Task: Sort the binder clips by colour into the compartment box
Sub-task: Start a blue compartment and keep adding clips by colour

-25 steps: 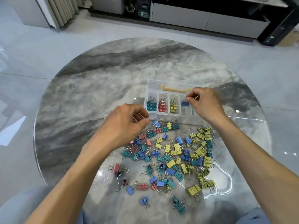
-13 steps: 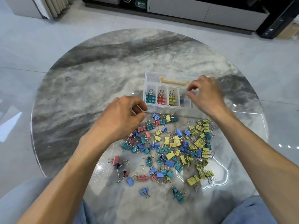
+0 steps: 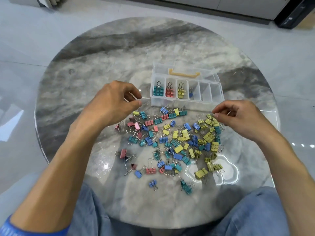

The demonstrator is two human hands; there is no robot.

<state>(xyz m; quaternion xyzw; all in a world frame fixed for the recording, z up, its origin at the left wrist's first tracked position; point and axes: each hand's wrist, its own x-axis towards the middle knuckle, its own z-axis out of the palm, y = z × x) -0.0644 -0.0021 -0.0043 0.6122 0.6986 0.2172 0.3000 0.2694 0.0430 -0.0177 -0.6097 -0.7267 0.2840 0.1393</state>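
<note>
The clear compartment box (image 3: 216,92) with a yellow handle stands at the far side of the pile. From its left end, its compartments hold teal clips (image 3: 157,91), red clips (image 3: 169,92), yellow clips (image 3: 181,93) and one blue clip (image 3: 190,94). The two right compartments hold nothing. A loose pile of binder clips (image 3: 175,142) in mixed colours lies in front of the box. My left hand (image 3: 110,106) hovers left of the box, fingers loosely curled, nothing visible in it. My right hand (image 3: 238,116) reaches the pile's right edge. Its thumb and forefinger meet at some yellow clips (image 3: 210,120); a grip is unclear.
Everything sits on a round, glossy marble table (image 3: 102,53) whose near edge is over my knees. A few stray clips (image 3: 153,183) lie nearer to me. Grey floor surrounds the table, with a low cabinet (image 3: 221,4) beyond it.
My right hand let go of the blue clip in the fourth compartment and drew back to the right edge of the pile. My left hand barely moved. The camera tilted further down.
</note>
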